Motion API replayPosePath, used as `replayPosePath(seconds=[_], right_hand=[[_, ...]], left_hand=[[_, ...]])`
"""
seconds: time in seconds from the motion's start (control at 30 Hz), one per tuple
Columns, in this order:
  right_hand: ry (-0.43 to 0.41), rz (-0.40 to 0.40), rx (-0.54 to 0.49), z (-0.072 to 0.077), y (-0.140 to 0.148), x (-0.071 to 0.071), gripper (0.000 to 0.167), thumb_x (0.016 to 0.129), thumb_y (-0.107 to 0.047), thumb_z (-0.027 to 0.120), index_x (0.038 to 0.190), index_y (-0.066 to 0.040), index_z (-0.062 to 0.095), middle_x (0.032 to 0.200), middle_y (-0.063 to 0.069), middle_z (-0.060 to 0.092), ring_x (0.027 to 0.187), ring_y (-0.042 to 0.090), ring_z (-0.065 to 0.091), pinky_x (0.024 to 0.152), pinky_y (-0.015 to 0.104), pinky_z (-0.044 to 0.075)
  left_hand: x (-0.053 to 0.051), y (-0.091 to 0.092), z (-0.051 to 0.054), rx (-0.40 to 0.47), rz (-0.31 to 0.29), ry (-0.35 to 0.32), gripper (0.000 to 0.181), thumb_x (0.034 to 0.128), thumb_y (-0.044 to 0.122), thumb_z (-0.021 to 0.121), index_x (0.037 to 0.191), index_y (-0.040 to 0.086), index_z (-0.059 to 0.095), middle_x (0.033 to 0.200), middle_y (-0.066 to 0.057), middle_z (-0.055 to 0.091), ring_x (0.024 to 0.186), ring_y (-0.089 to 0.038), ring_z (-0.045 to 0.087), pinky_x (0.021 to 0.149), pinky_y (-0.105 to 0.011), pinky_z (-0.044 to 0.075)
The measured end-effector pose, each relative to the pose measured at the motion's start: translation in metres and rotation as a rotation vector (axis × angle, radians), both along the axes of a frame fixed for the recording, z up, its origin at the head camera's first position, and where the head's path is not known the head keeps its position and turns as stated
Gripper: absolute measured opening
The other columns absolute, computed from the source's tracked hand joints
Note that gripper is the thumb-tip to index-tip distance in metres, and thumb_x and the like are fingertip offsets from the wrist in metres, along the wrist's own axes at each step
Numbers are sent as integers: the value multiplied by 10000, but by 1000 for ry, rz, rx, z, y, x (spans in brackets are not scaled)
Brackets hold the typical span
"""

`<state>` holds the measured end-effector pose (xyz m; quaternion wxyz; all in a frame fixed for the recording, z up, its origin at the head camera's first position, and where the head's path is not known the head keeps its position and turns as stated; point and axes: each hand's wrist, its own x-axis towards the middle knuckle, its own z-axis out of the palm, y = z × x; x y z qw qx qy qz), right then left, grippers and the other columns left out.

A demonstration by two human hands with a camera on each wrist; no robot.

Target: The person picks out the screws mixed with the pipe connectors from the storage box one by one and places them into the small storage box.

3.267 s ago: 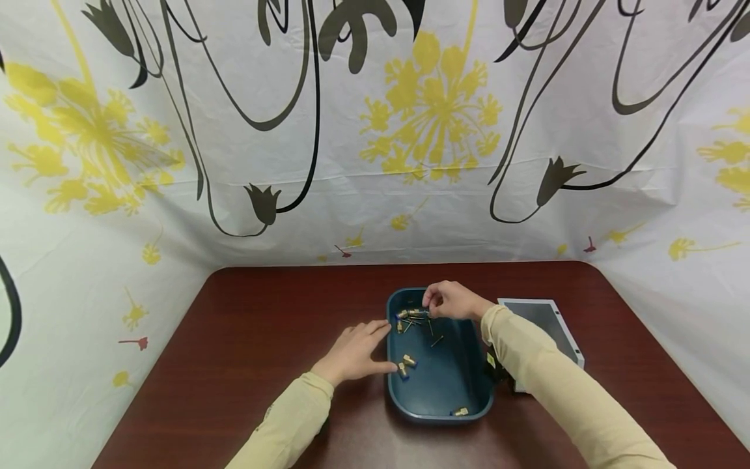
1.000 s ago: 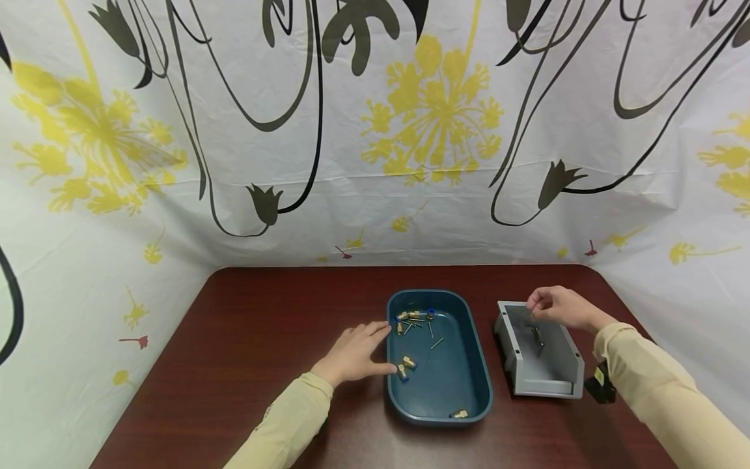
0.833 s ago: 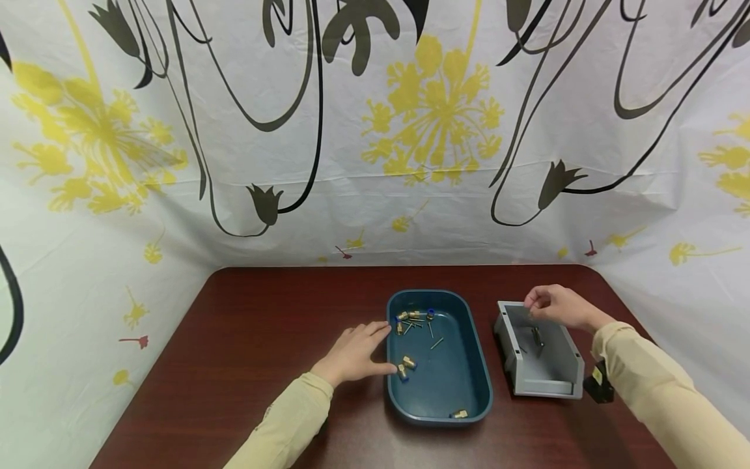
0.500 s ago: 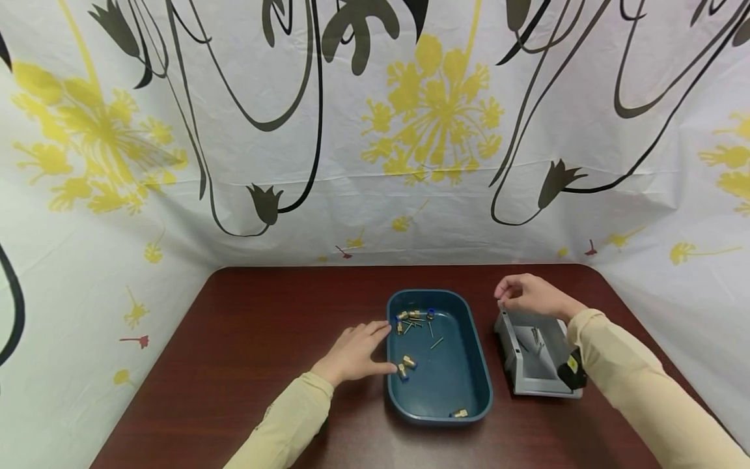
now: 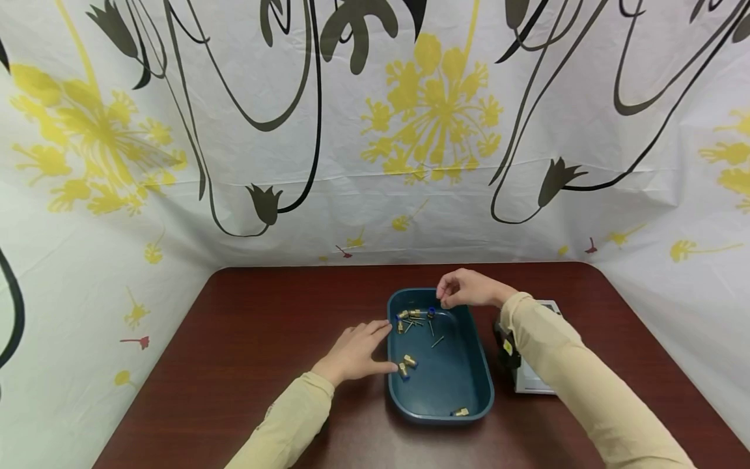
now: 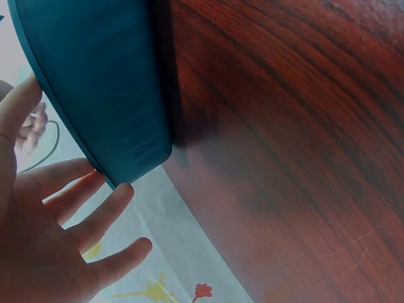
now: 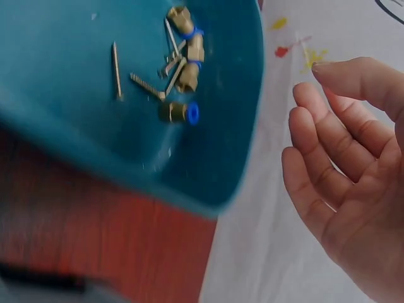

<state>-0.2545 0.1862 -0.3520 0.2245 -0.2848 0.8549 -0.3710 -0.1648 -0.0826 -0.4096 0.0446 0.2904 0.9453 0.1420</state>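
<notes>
The screws lie tangled with brass fittings at the far end of the blue tray, one screw a little apart. Two more fittings sit just inside the rim by my left thumb, another at the near end. My right grip hangs loose by the tray's far right corner, fingers softly bent, and I see nothing held in it. A thin screw among heavier fittings could slip from a hasty pinch or drag a neighbour along. My left grip is relaxed, fingertips touching the tray's left rim; pressing too hard there might tip or slide it. To the right, the grey box stands on the tabletop, partly hidden under my right sleeve; a low forearm could knock it.
</notes>
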Motion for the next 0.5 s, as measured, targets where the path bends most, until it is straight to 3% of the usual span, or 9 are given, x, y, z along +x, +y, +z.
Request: replayPosePath(seconds=[0.13, 0.33, 0.5], right_hand=[[-28, 15, 12, -9, -15, -2, 136, 807, -30, 593, 913, 50, 563, 803, 83, 568, 766, 264, 537, 687, 348, 445], [-63, -4, 39, -30, -26, -2, 144, 796, 4, 583, 921, 71, 563, 788, 59, 567, 725, 197, 533, 742, 451, 429], [-82, -26, 70, -44, -29, -2, 146, 778, 11, 592, 911, 70, 573, 766, 34, 554, 695, 161, 513, 741, 456, 427]], left_hand=[[0, 0, 0, 2, 1, -3, 756, 760, 544, 581, 1339, 95, 392, 1343, -38, 372, 1152, -231, 396, 927, -436, 300], [-1, 1, -1, -1, 7, -13, 755, 759, 547, 581, 1340, 104, 391, 1347, -34, 365, 1153, -225, 394, 924, -437, 304], [-1, 0, -1, 3, 5, -15, 752, 759, 540, 586, 1339, 101, 393, 1345, -34, 368, 1152, -223, 395, 927, -438, 302]])
